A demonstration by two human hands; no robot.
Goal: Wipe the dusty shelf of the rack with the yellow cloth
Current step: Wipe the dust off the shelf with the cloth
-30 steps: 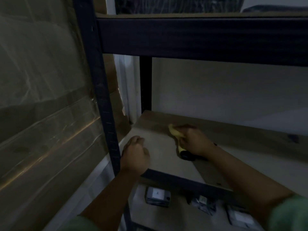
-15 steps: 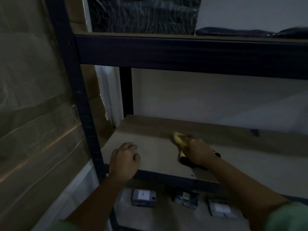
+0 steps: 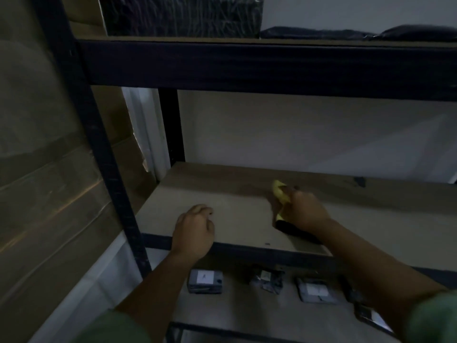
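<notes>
Labels on packages (image 3: 205, 280) unreadable; right hand (image 3: 305, 214) grips yellow cloth (image 3: 280, 194).

The shelf (image 3: 235, 206) is a pale brown board in a dark metal rack (image 3: 103, 157), level, running under both hands — the left hand (image 3: 194, 230) sits at its front edge. The cloth (image 3: 280, 194) is yellow and bunched, gripped in the right hand (image 3: 304, 214); one end pokes out past the fingers toward the back — it touches the board.
</notes>
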